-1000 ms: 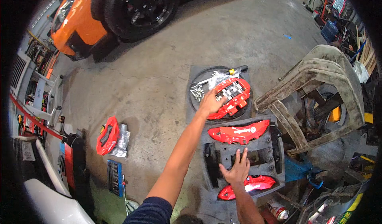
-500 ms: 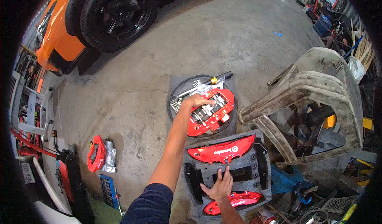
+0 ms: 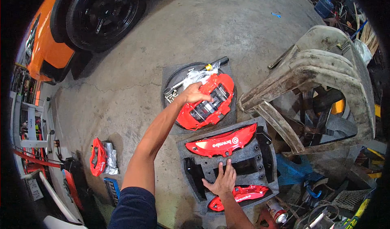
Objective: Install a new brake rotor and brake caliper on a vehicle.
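Observation:
My left hand (image 3: 194,94) grips a big red brake caliper (image 3: 223,85) by its upper left side, with the thumb hooked into the central opening. Dark pads and silvery metal parts show in that opening. The caliper is over a round black-rimmed piece on a grey mat (image 3: 167,71); whether it touches what lies beneath is hidden. My right hand (image 3: 223,182) lies spread and flat on a grey foam insert (image 3: 203,160) with dark cut-outs. One red caliper (image 3: 222,142) rests on the foam beyond the fingers, and another red caliper (image 3: 243,197) lies beside my right wrist.
Beyond the held caliper lie a ratchet-like tool (image 3: 178,84), plastic wrap (image 3: 195,77) and small bolts. A worn plastic chair (image 3: 300,72) stands at right. A smaller red caliper (image 3: 98,158) and blue tool case (image 3: 111,190) are at left. An orange car (image 3: 42,46) stands far left.
My left hand has shifted its hold to the caliper's upper left side. The caliper looks larger and nearer, seemingly raised. My right hand stays flat on the foam. The whole view has shifted slightly.

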